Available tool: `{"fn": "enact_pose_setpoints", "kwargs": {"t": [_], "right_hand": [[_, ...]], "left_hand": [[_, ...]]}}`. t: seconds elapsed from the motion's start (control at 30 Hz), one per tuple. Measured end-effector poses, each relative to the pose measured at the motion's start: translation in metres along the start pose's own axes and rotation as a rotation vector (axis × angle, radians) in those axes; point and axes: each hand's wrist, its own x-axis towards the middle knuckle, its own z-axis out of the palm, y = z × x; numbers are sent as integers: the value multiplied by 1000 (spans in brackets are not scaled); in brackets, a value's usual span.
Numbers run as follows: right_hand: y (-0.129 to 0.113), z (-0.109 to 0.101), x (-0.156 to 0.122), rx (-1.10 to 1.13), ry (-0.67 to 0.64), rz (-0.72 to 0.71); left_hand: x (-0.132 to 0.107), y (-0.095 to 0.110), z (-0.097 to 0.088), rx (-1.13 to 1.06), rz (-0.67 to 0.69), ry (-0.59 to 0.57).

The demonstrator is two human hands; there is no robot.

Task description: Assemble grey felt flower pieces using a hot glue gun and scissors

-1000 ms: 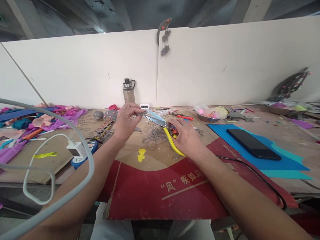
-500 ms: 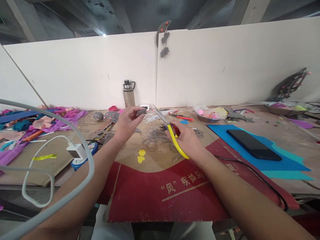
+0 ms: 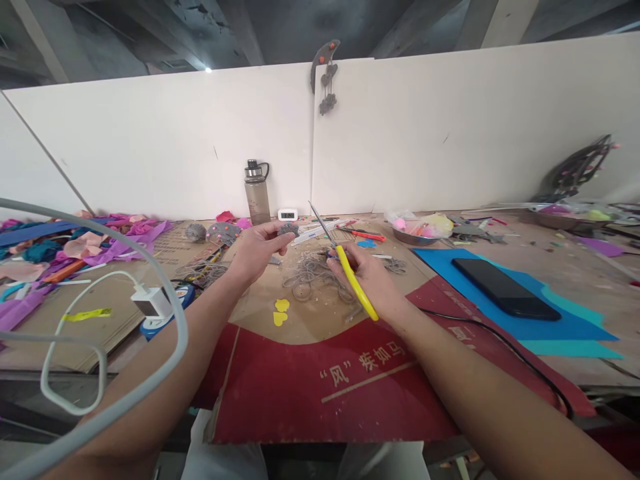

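The left hand [image 3: 260, 250] pinches a small grey fuzzy piece [image 3: 289, 229] between thumb and fingers, raised just beyond the tangle of grey cord [image 3: 305, 275], toward its left side. The right hand [image 3: 367, 270] grasps yellow-handled scissors [image 3: 359, 290] at the right edge of that tangle, the blades pointing up and away, apart from the grey piece. The tangle itself lies on the tan part of a red and tan cardboard sheet [image 3: 280, 387], whose red area spreads on the near side of it. Two yellow cutouts [image 3: 281, 313] lie just nearer the person than the tangle. Past it on the right are a blue scrap [image 3: 367, 245] and a red-handled tool [image 3: 369, 235]; past it on the left, a pink-dotted grey lump [image 3: 223, 232]. Farther behind it stand a small white digital display [image 3: 288, 215] and an upright bottle [image 3: 257, 200], near the white panel [image 3: 200, 147]. Well to the right of the tangle, a black phone [image 3: 505, 288] rests on a blue sheet [image 3: 435, 260]; well to the left are a white charger [image 3: 151, 303] and, farther out, a pile of coloured scraps [image 3: 85, 243].
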Motion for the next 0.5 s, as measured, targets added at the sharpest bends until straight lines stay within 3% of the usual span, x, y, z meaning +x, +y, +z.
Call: {"fn": "enact_pose_setpoints", "kwargs": {"t": [0.13, 0.27, 0.5], "right_hand": [[3, 4, 0, 63, -13, 9], [4, 9, 2, 241, 48, 79], [-9, 13, 10, 638, 127, 115]], "left_hand": [[-2, 3, 4, -75, -81, -81], [-5, 2, 9, 32, -100, -212], [-10, 1, 16, 227, -113, -256]]}}
